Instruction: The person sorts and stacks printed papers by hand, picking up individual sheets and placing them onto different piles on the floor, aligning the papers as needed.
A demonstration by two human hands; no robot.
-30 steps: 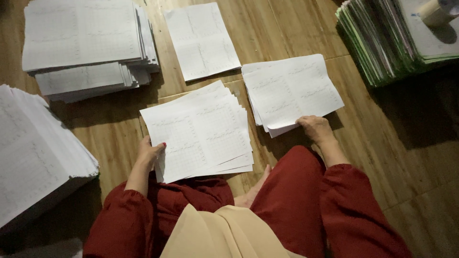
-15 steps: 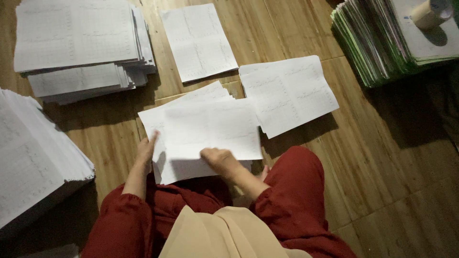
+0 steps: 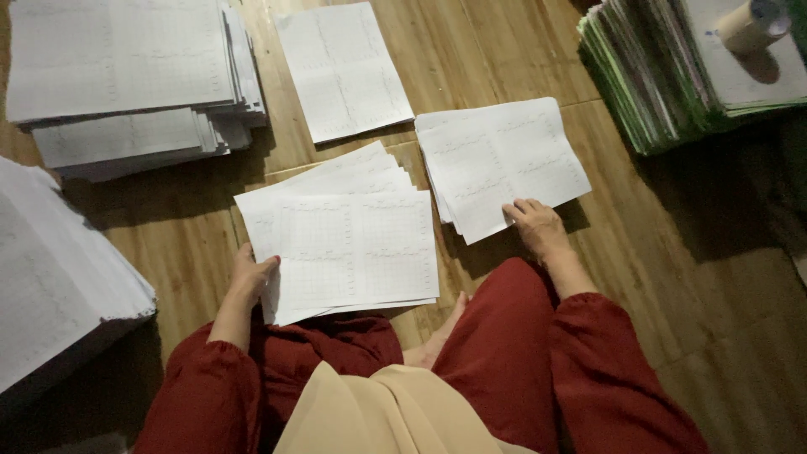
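Observation:
I sit on a wooden floor in red sleeves and red trousers. A fanned pile of white printed sheets lies in front of my knees. My left hand rests on its left edge, fingers curled on the paper. A second, smaller pile of white sheets lies to the right. My right hand lies on that pile's near corner, its fingers apart and flat on the top sheet.
A single white sheet lies farther ahead. Tall stacks of white paper stand at the upper left and the left edge. A green-edged stack with a roll of tape on top is at the upper right.
My right hand carried a sheet from the right pile onto the middle pile, then went back to the right pile's near corner. My left hand stayed at the middle pile's left edge.

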